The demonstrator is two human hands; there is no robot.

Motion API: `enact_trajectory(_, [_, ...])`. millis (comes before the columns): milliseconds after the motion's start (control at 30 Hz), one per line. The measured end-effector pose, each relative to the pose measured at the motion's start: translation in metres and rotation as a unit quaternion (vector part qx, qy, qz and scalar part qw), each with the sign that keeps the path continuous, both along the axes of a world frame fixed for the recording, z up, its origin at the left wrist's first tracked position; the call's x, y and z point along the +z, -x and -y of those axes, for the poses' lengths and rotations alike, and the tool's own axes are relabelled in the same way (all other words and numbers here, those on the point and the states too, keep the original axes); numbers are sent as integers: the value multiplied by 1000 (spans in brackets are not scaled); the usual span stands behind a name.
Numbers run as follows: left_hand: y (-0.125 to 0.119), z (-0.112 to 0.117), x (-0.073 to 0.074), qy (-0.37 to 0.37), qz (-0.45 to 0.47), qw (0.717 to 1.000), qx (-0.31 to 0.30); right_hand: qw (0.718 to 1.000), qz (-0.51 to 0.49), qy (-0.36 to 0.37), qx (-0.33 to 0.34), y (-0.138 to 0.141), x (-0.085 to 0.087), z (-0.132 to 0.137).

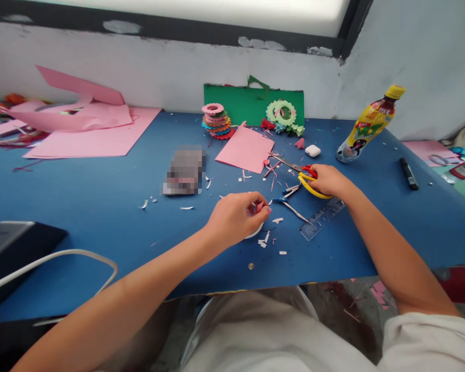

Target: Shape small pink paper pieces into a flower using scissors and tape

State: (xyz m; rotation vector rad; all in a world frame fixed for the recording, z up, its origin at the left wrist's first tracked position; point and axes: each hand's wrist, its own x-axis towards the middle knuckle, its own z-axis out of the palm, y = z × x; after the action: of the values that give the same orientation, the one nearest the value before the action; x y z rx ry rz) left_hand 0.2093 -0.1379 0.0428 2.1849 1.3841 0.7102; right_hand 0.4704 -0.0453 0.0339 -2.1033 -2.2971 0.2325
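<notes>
My left hand [236, 217] is closed in a pinch on a small pink paper piece [259, 207] just above the blue table sheet [101, 206]. A white round thing peeks out beneath that hand. My right hand [327, 181] grips the yellow and red handles of the scissors [300, 173], whose blades lie on the table pointing left toward a pink paper sheet [245, 149]. A clear ruler [321, 219] lies below the right wrist. Small paper scraps are scattered between the hands.
A stack of coloured paper rings [216, 121], a green card [251, 103] with a paper wreath [281, 113], a white case [312, 151], a tilted drink bottle [370, 124], a black marker [408, 173], large pink sheets [89, 129] at left, a dark device with white cable [15, 248].
</notes>
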Motion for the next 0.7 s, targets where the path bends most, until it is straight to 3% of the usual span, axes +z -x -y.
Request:
enact_trajectory(467, [0, 2, 3, 3, 16, 1000, -1, 999, 21, -32, 11, 3, -4, 10])
enact_trajectory(700, [1, 0, 7, 83, 90, 992, -9, 998, -28, -47, -34, -20, -9, 1])
